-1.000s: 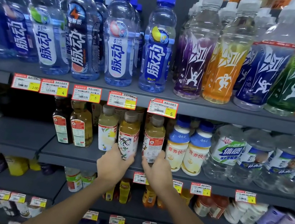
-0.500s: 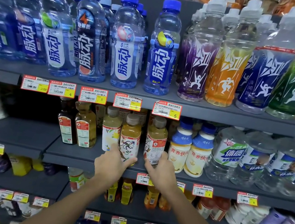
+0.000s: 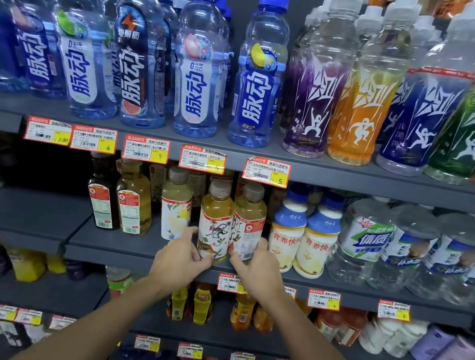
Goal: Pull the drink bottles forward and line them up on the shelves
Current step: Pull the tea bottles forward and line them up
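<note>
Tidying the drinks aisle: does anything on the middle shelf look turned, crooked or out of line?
The dark bottle and amber bottle at the row's left end show barcode labels, not fronts, and sit further back than the two tea bottles the left hand and right hand grip.

We get bright, even light from above and in front, with small white glints on the clear bottles across the upper half. The back of the middle shelf at centre left falls into deep shadow. Shelf edges bow toward the frame's sides. The yellow bottles at centre look sharp; the lower corners and right edge smear into blur.
</note>
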Motion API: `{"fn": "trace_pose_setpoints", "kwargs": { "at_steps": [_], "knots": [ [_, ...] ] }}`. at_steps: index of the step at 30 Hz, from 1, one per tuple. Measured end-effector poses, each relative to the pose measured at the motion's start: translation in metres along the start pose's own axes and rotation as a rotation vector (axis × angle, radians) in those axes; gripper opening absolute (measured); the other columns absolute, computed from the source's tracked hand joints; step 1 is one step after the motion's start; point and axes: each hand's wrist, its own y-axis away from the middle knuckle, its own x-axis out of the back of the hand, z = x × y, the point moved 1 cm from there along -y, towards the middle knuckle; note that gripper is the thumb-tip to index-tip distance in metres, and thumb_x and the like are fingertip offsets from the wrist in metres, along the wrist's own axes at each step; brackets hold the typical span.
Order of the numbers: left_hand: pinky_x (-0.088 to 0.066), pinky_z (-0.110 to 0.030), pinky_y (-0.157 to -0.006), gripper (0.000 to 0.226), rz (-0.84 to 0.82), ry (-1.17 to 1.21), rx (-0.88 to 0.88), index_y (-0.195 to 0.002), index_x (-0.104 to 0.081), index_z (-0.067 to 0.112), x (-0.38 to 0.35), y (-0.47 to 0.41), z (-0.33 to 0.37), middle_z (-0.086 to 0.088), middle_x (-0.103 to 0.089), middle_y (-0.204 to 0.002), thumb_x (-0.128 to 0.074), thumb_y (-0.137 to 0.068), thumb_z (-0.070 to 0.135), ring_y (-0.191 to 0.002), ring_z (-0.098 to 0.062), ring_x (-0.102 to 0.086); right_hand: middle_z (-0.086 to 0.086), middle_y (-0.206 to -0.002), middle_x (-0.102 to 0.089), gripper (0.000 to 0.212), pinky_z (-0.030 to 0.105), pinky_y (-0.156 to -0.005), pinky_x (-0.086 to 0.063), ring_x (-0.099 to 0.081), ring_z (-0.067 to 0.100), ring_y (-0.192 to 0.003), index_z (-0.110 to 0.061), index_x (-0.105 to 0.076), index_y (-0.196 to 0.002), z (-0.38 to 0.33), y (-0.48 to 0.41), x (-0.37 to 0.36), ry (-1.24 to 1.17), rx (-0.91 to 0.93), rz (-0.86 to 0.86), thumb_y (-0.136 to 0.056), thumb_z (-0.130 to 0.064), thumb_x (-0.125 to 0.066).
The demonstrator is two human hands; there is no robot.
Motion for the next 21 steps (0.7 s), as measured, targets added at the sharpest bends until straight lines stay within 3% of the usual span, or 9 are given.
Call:
{"fn": "trace_pose_setpoints", "kwargs": {
  "at_steps": [3,7,10,13,15,18,21],
  "knots": [
    [-0.052,-0.033,-0.067,0.062,0.071,0.013,0.083,-0.131,-0.04,0.033,-0.004,0.007,0.007,0.018,-0.065,-0.069,-0.064,-0.079,0.057,-0.071,0.001,-0.061,-0.004,-0.106,-0.063,0.047,0.016,-0.06,-0.039,-0.059,0.01,-0.089,-0.022,-0.041,-0.113,0.0,0.004,0.005,-0.022,0.0,-0.035,-0.09,-0.056,-0.064],
    [-0.052,-0.036,-0.072,0.066,0.158,-0.024,0.159,-0.131,-0.033,0.025,-0.012,0.013,0.016,0.009,-0.069,-0.088,-0.06,-0.081,0.059,-0.086,-0.017,-0.067,-0.003,-0.108,-0.066,0.051,0.02,-0.061,-0.047,-0.063,0.01,-0.084,-0.019,-0.051,-0.118,-0.005,0.004,0.014,-0.039,-0.022,-0.081,-0.086,-0.056,-0.067],
    [-0.052,-0.036,-0.076,0.074,0.131,-0.032,0.146,-0.133,-0.031,0.021,-0.012,0.009,0.013,0.006,-0.07,-0.098,-0.063,-0.081,0.063,-0.095,-0.02,-0.067,0.0,-0.107,-0.068,0.059,0.028,-0.059,-0.056,-0.067,0.014,-0.08,-0.015,-0.056,-0.116,-0.011,0.005,0.016,-0.032,-0.073,-0.07,-0.081,-0.059,-0.073],
    [-0.053,-0.038,-0.079,0.07,0.059,-0.007,0.093,-0.128,-0.039,0.025,-0.005,0.0,0.007,0.006,-0.07,-0.099,-0.066,-0.079,0.066,-0.096,-0.018,-0.066,0.003,-0.112,-0.067,0.073,0.038,-0.077,-0.06,-0.068,0.021,-0.099,-0.012,-0.054,-0.12,-0.018,0.008,0.012,-0.044,-0.119,0.007,-0.073,-0.06,-0.081],
    [-0.055,-0.04,-0.081,0.058,0.031,-0.031,0.061,-0.118,-0.048,0.027,-0.002,-0.004,0.004,0.006,-0.068,-0.095,-0.065,-0.079,0.066,-0.094,-0.018,-0.065,0.006,-0.118,-0.066,0.071,0.036,-0.087,-0.056,-0.064,0.023,-0.11,-0.01,-0.051,-0.124,-0.02,0.008,0.008,-0.049,-0.111,0.046,-0.077,-0.053,-0.083],
    [-0.052,-0.035,-0.078,0.061,0.064,-0.06,0.044,-0.118,-0.05,0.028,0.001,-0.005,0.002,0.008,-0.069,-0.101,-0.063,-0.078,0.071,-0.098,-0.018,-0.064,0.004,-0.126,-0.065,0.059,0.025,-0.084,-0.05,-0.062,0.02,-0.115,-0.012,-0.048,-0.13,-0.021,0.007,0.01,-0.119,-0.086,-0.006,-0.087,-0.04,-0.077],
    [-0.049,-0.036,-0.077,0.068,0.115,-0.075,0.06,-0.121,-0.049,0.028,0.0,-0.002,0.002,0.008,-0.068,-0.109,-0.061,-0.075,0.076,-0.103,-0.019,-0.065,-0.002,-0.111,-0.071,0.051,0.018,-0.069,-0.05,-0.07,0.012,-0.095,-0.019,-0.047,-0.138,-0.017,0.004,0.016,-0.148,-0.074,-0.191,-0.094,-0.028,-0.07]
  ]
}}
